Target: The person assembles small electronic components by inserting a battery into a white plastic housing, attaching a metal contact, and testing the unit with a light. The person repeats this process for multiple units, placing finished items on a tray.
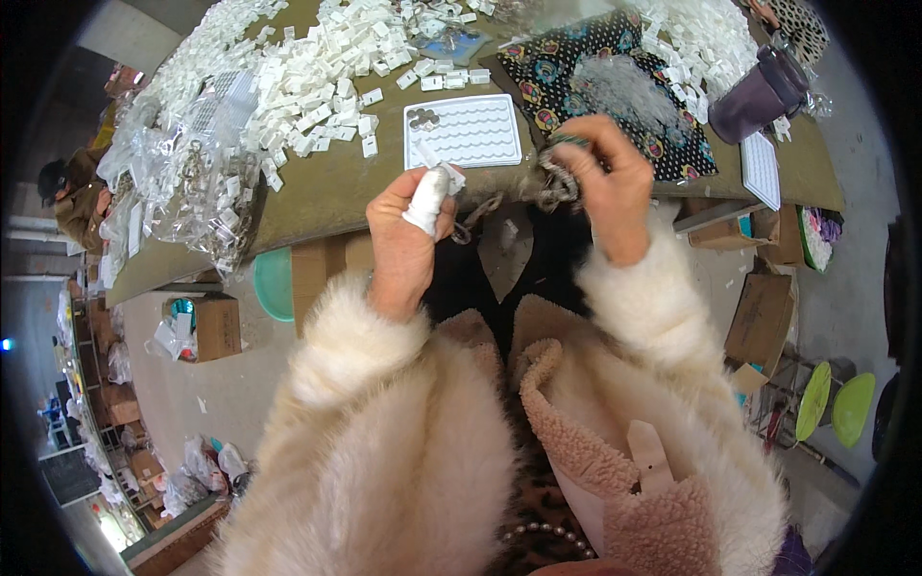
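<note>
Above the table's near edge, my left hand [401, 235] is closed on a small white plastic piece [451, 177]. A white wrapping [425, 202] covers one of its digits. My right hand [617, 187] is pinched at the edge, its fingertips on a greyish twisted strand [555, 182] that bunches beside them; cord or chain, I cannot tell. Another bit of similar strand [477, 219] hangs over the edge between my hands. Just beyond them lies a white tray [480, 142] with wavy rows, with a few dark grey pieces [423, 117] in its far left corner.
Small white plastic pieces [317, 96] are heaped on the olive-covered table [336, 197]. Clear bags [197, 206] lie at the left. A patterned cloth [538, 86] bears clear plastic bits, near a purple tumbler [754, 96] and second tray [761, 171]. Cardboard boxes [217, 326] stand below.
</note>
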{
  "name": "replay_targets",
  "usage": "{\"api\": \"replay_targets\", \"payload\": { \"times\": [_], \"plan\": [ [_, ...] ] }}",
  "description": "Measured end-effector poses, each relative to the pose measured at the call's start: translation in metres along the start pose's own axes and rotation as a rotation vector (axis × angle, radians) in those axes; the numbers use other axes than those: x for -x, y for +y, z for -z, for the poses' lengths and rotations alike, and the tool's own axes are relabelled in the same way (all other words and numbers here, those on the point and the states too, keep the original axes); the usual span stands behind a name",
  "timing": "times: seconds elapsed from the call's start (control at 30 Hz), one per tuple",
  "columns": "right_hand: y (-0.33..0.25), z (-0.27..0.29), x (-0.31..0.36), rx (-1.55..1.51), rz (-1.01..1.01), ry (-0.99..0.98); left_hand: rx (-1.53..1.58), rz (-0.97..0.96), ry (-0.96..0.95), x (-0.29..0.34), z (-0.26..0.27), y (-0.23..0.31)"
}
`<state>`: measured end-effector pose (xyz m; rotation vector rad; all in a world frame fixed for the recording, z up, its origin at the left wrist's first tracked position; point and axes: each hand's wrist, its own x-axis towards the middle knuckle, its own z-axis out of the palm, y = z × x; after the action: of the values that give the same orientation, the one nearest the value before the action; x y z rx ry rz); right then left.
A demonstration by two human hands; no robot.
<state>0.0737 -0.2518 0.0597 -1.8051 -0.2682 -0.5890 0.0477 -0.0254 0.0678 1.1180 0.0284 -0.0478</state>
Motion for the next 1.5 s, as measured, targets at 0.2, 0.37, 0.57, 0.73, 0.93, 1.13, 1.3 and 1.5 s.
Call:
{"api": "replay_targets", "payload": {
  "times": [0.2,0.37,0.57,0.73,0.93,1.13,1.3,1.5],
  "plan": [
    [0.023,0.019,-0.037,0.495,0.242,0.127,-0.143,0.000,-0.106,0.005,-0.004,0.005],
    [-0.018,-0.023,-0.005,0.068,0.303,-0.184,-0.260,-0.080,-0.099,0.008,-0.019,0.007],
    [-0.036,-0.039,0.015,-0.018,-0.049,-0.324,-0.265,-0.159,-0.088,0.008,-0.012,0.006],
    [-0.030,-0.041,0.016,0.025,0.185,-0.268,-0.256,-0.145,-0.070,0.008,-0.006,0.002],
    [-0.033,-0.043,0.017,-0.017,0.233,-0.201,0.144,0.180,-0.142,0.005,0.002,0.008],
    [-0.034,-0.034,0.013,0.126,0.313,-0.174,-0.435,-0.260,-0.052,0.011,-0.012,-0.003],
    [-0.035,-0.032,0.021,-0.271,-0.257,-0.237,-0.247,-0.208,-0.114,0.013,-0.010,-0.002],
    [-0.031,-0.041,0.025,-0.627,-0.413,-0.262,0.147,-0.002,-0.148,0.016,-0.011,-0.003]
  ]
}}
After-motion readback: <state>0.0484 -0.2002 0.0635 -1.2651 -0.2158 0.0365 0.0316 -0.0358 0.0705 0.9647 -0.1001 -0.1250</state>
